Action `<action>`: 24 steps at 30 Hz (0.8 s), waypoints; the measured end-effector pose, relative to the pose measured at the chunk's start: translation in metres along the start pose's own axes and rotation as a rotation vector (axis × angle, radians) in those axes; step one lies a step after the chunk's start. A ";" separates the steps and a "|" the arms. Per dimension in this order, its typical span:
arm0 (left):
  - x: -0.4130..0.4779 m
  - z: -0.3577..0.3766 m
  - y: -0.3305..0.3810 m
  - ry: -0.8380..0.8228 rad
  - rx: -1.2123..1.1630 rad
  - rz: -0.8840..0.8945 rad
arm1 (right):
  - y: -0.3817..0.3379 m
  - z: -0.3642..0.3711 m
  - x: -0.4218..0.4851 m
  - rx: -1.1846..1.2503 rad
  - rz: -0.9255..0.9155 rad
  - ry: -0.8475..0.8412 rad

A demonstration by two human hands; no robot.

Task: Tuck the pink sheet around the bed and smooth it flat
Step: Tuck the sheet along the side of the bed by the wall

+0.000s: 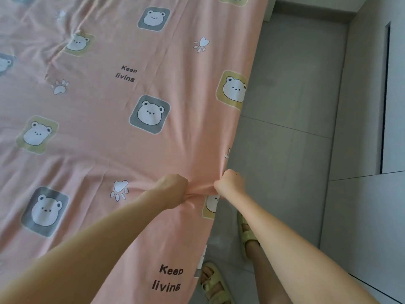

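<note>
Pink cotton-like sheet [105, 132] with bear faces, paw prints and "Keep living" words covers the bed, from 12 to 9 o'clock of the view. My left hand [173, 189] and right hand [230, 183] are both closed as fists on its edge, at 5 o'clock. Wrinkles spread out from my fists.

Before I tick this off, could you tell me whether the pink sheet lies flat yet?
Not yet: the pink sheet is bunched between both fists, left hand and right hand.
</note>
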State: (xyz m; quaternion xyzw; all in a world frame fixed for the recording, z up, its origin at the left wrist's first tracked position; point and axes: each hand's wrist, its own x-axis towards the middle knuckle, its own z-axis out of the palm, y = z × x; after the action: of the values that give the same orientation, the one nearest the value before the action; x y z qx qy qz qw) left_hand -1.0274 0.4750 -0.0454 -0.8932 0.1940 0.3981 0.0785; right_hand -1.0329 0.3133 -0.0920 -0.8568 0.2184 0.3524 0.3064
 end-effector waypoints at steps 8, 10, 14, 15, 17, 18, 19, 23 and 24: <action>-0.008 0.023 0.006 0.280 -0.024 0.006 | 0.029 0.036 -0.016 0.159 -0.125 0.175; -0.012 0.018 0.003 0.352 0.033 0.051 | 0.038 0.046 -0.026 0.227 -0.159 0.080; 0.000 -0.006 0.000 0.251 0.167 0.095 | 0.039 0.057 -0.031 0.284 -0.140 -0.159; 0.003 -0.010 -0.001 0.196 0.206 0.101 | 0.036 0.058 -0.029 0.313 -0.140 -0.154; 0.009 -0.012 0.002 0.106 0.289 0.123 | 0.030 0.055 -0.021 0.362 -0.135 -0.141; 0.011 -0.008 0.004 0.086 0.316 0.133 | 0.029 0.053 -0.018 0.384 -0.126 -0.146; 0.012 -0.004 0.005 0.073 0.322 0.135 | 0.028 0.051 -0.015 0.396 -0.118 -0.158; 0.009 -0.003 0.004 0.001 0.262 0.111 | 0.024 0.048 -0.019 0.305 -0.125 -0.191; 0.006 -0.003 0.004 -0.007 0.255 0.108 | 0.023 0.048 -0.023 0.284 -0.127 -0.189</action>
State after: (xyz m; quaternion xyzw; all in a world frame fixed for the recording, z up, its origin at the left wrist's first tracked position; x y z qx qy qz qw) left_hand -1.0232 0.4691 -0.0480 -0.8629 0.2905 0.3767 0.1707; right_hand -1.0838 0.3335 -0.1110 -0.7801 0.1813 0.3771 0.4652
